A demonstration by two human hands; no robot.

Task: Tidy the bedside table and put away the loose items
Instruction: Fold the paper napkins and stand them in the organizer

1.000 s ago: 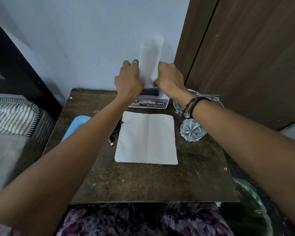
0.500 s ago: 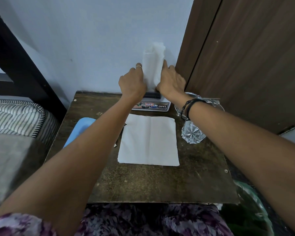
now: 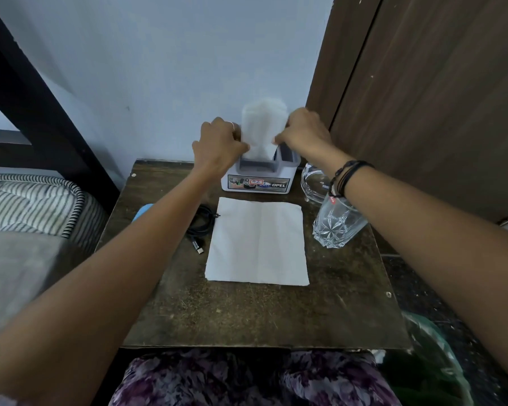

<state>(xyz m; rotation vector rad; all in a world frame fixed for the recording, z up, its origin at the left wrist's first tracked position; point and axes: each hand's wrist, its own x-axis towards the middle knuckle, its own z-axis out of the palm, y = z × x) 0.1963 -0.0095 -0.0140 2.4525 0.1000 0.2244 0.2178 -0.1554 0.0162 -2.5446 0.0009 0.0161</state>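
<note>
A folded white tissue stands upright with its lower end inside a white and grey holder box at the back of the wooden bedside table. My left hand pinches the tissue's left edge and my right hand pinches its right edge. A second white tissue lies flat in the middle of the table. A coiled black cable lies just left of it.
A cut-glass tumbler stands at the right, partly behind my right forearm, with a glass bowl behind it. A blue object peeks out under my left arm. A striped mattress is left, a brown wardrobe right.
Both hands have lowered the folded tissue toward the holder, and its lower end now sits inside the box. The camera view has shifted slightly.
</note>
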